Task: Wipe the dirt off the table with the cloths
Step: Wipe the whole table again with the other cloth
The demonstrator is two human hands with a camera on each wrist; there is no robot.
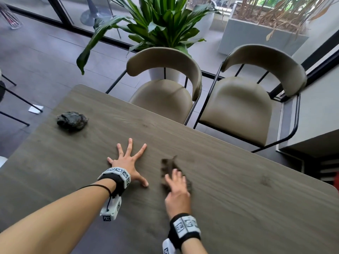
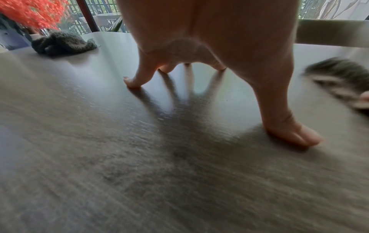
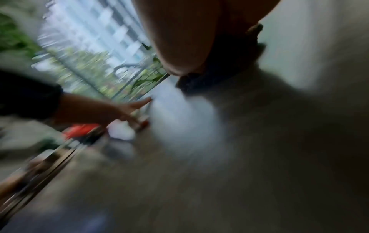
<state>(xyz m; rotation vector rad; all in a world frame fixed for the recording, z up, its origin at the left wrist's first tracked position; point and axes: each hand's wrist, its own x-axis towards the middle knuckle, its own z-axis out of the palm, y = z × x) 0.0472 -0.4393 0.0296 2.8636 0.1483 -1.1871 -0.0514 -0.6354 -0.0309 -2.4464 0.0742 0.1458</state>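
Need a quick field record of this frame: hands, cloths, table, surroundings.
left hand: fingers spread, fingertips and thumb braced on the table, holds nothing
right hand: fingers flat on the brown cloth, pressing it to the table; motion-blurred
second cloth: dark grey cloth, bunched, untouched near the far left corner
table: wood grain; faint darker mark to the right
beyond table: two beige chairs, potted plant

Black wristbands (image 1: 117, 180) with checkered markers
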